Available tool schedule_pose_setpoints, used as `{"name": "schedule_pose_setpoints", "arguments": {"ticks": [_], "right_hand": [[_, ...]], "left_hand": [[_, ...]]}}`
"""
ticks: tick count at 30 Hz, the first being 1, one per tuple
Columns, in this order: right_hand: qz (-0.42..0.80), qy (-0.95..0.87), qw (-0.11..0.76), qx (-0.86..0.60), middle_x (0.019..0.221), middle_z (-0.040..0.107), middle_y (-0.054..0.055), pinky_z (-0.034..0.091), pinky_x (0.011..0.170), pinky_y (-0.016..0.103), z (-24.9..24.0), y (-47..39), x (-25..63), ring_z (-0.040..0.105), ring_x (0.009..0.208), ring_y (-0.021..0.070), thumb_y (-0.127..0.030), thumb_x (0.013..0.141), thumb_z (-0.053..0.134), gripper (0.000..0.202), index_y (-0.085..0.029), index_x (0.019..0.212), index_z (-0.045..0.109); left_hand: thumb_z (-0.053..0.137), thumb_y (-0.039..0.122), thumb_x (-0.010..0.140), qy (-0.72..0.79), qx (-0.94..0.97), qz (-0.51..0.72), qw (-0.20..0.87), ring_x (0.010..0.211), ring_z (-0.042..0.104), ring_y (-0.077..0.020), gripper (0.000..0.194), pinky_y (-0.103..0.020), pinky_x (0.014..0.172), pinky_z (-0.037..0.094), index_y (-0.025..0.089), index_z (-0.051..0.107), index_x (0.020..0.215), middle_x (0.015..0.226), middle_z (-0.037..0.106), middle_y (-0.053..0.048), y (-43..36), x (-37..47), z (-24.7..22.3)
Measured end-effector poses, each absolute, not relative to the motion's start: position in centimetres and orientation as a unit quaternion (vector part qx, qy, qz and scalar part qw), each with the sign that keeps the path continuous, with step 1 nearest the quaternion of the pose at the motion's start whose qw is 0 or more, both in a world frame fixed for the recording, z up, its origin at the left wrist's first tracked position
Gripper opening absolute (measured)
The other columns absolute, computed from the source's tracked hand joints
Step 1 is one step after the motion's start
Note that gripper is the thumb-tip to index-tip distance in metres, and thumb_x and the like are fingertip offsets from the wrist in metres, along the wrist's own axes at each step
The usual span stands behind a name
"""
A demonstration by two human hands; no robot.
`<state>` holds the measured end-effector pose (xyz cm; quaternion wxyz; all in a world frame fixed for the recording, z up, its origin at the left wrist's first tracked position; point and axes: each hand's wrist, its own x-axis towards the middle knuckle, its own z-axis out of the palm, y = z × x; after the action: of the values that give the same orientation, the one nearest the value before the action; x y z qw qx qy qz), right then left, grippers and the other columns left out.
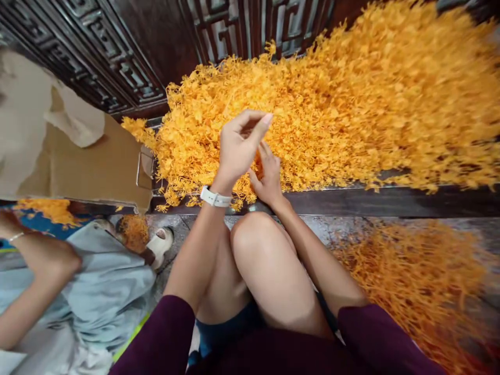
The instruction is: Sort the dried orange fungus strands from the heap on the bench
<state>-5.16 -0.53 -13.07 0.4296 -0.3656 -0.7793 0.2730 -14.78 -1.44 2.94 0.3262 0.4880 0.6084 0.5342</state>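
Carved panel (105,47) behind orange heap (332,125); left hand (238,148) pinched, partly blocking right hand (270,179), loosely spread; either's hold unclear; cardboard (89,169) cut off.

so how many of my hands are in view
2: the left hand, over the orange pile, and the right hand, beside it, at the pile's front edge.

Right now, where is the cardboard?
In the head view, the cardboard is on the far left, beside the left end of the large orange pile.
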Motion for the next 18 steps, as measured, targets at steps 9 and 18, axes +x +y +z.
{"name": "schedule_pose_setpoints", "arguments": {"ticks": [9,18], "right_hand": [[0.355,-0.748,0.442,-0.345,0.165,0.026,0.005,0.037,0.122,0.058,-12.9,-0.4,-4.4,0.051,0.133,0.0303,-0.044,0.1,0.056,0.053,-0.04,0.153,0.053],[0.407,-0.587,0.508,-0.481,0.11,0.058,0.01,0.051,0.101,0.051,-10.2,2.5,-7.3,0.059,0.104,0.0255,-0.053,0.092,0.07,0.033,-0.021,0.095,0.07]], "left_hand": [[0.045,0.066,0.101,0.622,0.657,0.405,0.134,0.146,0.045,-0.0318,0.051,-0.048,0.123,0.031,0.032,0.063,0.135,0.147,0.059,-0.011,1.9,-20.3,-0.8],[0.042,0.062,0.104,0.668,0.638,0.331,0.192,0.149,0.043,-0.0287,0.046,-0.051,0.124,0.03,0.029,0.068,0.124,0.138,0.068,-0.011,0.1,-20.1,-1.5]]}}
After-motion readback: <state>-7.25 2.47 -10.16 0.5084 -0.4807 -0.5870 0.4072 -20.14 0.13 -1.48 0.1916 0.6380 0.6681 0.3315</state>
